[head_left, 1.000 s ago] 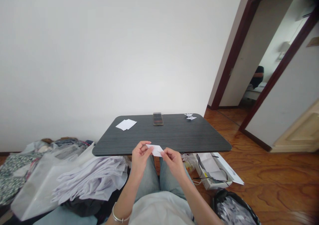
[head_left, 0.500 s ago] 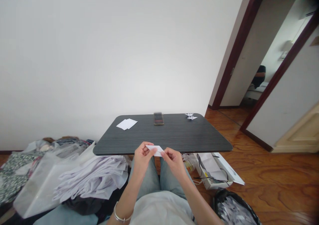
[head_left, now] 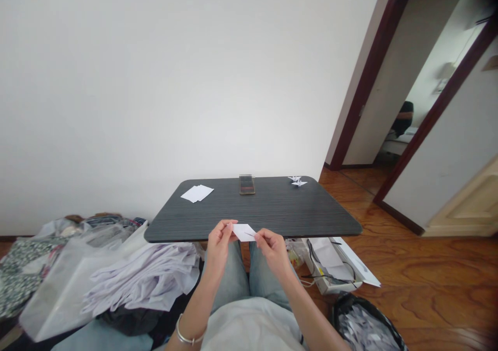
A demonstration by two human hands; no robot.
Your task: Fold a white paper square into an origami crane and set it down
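Observation:
A small folded piece of white paper [head_left: 243,232], diamond-shaped, is held up at the near edge of the dark table [head_left: 272,213]. My left hand [head_left: 220,238] pinches its left corner between thumb and fingers. On the opposite side, my right hand [head_left: 271,246] grips the right corner, where a thin dark line shows between the layers. Both hands are closed on the same paper, above my lap.
White paper sheets [head_left: 197,193] lie at the table's back left, a small clear box [head_left: 247,185] at back centre, folded paper cranes [head_left: 299,182] at back right. Below stand a white cloth pile [head_left: 151,273], an open box with cables [head_left: 330,268] and a black bag of scraps [head_left: 365,325].
My left thumb has drawn back to the paper's left corner, so more of its face shows. The right hand keeps its pinch, moved slightly right.

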